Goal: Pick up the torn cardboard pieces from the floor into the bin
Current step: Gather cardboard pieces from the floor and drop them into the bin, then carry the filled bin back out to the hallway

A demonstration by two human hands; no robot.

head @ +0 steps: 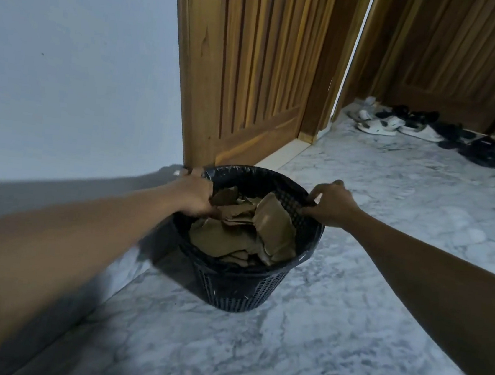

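A black mesh bin (238, 285) with a dark liner stands on the marble floor, tilted slightly to the right. Several torn brown cardboard pieces (269, 230) fill it close to the rim. My left hand (194, 195) grips the bin's left rim, fingers curled over the edge. My right hand (329, 204) pinches the right rim between thumb and fingers. No cardboard lies on the visible floor.
A pale wall (68, 74) runs along the left, close to the bin. A wooden door (254, 64) stands just behind it. Several shoes and sandals (416, 126) line the far right by another wooden door. Grey marble floor (346, 337) spreads in front.
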